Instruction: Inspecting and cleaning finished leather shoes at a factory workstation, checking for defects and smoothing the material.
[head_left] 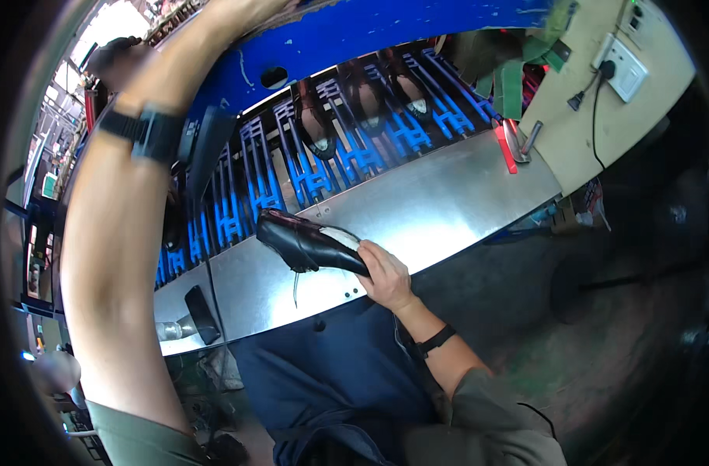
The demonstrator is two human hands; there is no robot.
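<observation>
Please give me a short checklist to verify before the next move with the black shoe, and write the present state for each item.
1. Right hand grips the black shoe at its heel end: ok.
2. Shoe is over the metal table, toe toward the blue conveyor racks: ok.
3. Rack slot nearest the shoe is free: cannot tell.
4. Left hand position: raised to the upper edge, hand mostly cut off: cannot tell.
5. Loose lace hangs below the shoe: not ok.
</observation>
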